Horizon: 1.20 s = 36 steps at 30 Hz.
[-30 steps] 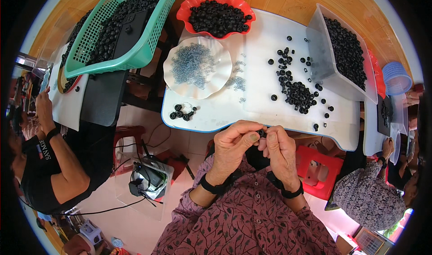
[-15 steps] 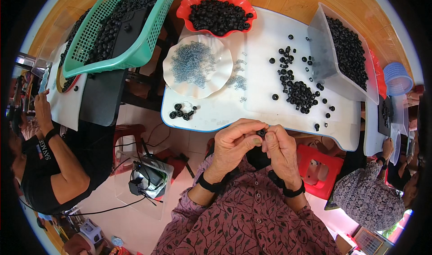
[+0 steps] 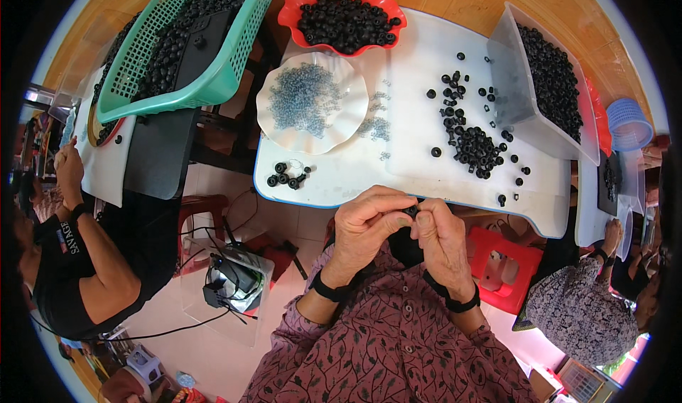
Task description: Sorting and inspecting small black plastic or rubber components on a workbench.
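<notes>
Just off the table's front edge, a small round black plastic part point(image 3: 410, 210) is pinched between the thumb and forefinger of my left hand point(image 3: 366, 227). My right hand point(image 3: 443, 236) is closed in a pinch against the same part from the right; anything else in its fingertips is hidden. Beyond my hands, a heap of small black parts point(image 3: 477, 151) lies on the white table point(image 3: 419, 183), with single ones scattered about it. Tiny clear-grey coils, which look like springs point(image 3: 302, 97), fill the middle of a scalloped white plate point(image 3: 273, 136). More coils lie loose beside it.
A red scalloped bowl point(image 3: 288, 23) of black parts stands at the back. At the right is a clear bin point(image 3: 515, 129) full of them. A few larger black pieces point(image 3: 288, 178) sit front left. A green basket point(image 3: 234, 69) is further left. Co-workers sit on both sides.
Both hands have shifted very slightly left and stay together on the black part; slightly less of the part shows between the fingers. The things on the table have not been moved.
</notes>
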Each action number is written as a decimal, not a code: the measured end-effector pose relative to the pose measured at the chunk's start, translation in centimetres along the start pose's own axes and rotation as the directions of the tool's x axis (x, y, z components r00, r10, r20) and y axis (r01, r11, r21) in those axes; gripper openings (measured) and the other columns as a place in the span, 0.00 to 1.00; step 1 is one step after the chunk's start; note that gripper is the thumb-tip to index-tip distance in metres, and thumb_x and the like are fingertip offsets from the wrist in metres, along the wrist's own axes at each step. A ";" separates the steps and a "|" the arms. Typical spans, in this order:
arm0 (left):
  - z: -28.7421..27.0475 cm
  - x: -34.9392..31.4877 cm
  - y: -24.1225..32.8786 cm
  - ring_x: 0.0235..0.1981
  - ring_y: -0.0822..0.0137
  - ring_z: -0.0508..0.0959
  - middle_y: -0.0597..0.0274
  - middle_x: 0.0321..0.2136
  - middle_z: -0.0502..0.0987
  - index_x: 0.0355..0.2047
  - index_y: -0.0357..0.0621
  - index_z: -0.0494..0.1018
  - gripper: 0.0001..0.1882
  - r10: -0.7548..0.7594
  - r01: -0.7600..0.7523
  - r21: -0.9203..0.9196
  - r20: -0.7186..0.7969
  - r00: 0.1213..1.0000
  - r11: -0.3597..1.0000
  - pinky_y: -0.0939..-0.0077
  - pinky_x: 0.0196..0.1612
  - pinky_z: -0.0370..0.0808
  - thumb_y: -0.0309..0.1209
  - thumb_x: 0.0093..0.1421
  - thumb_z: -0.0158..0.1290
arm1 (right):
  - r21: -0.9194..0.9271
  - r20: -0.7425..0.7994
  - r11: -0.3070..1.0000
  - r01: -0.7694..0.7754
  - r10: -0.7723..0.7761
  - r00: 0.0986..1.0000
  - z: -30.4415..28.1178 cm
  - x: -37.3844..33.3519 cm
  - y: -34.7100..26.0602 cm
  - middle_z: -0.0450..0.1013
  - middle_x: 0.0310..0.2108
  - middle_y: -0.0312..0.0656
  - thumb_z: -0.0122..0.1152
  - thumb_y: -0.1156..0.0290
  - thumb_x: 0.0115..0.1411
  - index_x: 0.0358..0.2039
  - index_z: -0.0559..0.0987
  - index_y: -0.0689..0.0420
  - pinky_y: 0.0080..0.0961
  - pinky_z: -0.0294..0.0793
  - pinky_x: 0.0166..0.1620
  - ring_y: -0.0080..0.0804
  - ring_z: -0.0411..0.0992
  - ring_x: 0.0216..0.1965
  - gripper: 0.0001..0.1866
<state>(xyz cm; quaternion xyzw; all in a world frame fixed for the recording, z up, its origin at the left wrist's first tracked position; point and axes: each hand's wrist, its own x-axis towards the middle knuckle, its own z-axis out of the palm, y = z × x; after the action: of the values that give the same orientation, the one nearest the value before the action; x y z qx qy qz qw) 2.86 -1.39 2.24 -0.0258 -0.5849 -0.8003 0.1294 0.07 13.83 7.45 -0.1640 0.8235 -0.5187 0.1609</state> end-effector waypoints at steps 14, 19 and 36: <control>-0.5 -0.1 0.3 0.29 0.75 0.77 0.57 0.32 0.80 0.38 0.38 0.80 0.13 0.055 -0.059 0.089 0.047 0.997 0.994 0.85 0.29 0.71 0.19 0.51 0.63 | -0.332 -0.069 0.848 0.413 -0.459 0.886 0.1 0.1 0.3 0.62 0.20 0.46 0.58 0.75 0.60 0.31 0.70 0.61 0.35 0.63 0.22 0.43 0.65 0.20 0.06; -0.5 -0.1 0.4 0.29 0.74 0.77 0.58 0.31 0.80 0.38 0.37 0.80 0.12 0.046 -0.049 0.052 0.068 0.997 0.997 0.84 0.29 0.71 0.20 0.51 0.63 | -0.382 -0.056 0.813 0.440 -0.495 0.867 -0.2 0.1 0.0 0.63 0.21 0.45 0.62 0.77 0.55 0.31 0.71 0.62 0.35 0.64 0.22 0.44 0.66 0.20 0.08; -1.1 -0.4 0.7 0.31 0.75 0.77 0.59 0.33 0.78 0.40 0.35 0.79 0.11 -0.120 0.141 -0.114 0.171 0.978 0.983 0.85 0.32 0.73 0.20 0.55 0.60 | -0.564 0.071 0.652 0.507 -0.573 0.816 -0.9 -0.2 -0.5 0.65 0.24 0.42 0.67 0.78 0.47 0.29 0.72 0.61 0.32 0.68 0.24 0.39 0.69 0.23 0.11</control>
<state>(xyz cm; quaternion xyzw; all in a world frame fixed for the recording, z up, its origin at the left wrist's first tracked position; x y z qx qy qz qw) 3.53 -2.59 2.50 -0.0612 -0.5423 -0.8375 0.0262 -0.10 14.42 8.31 -0.4114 0.8590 -0.2868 -0.1031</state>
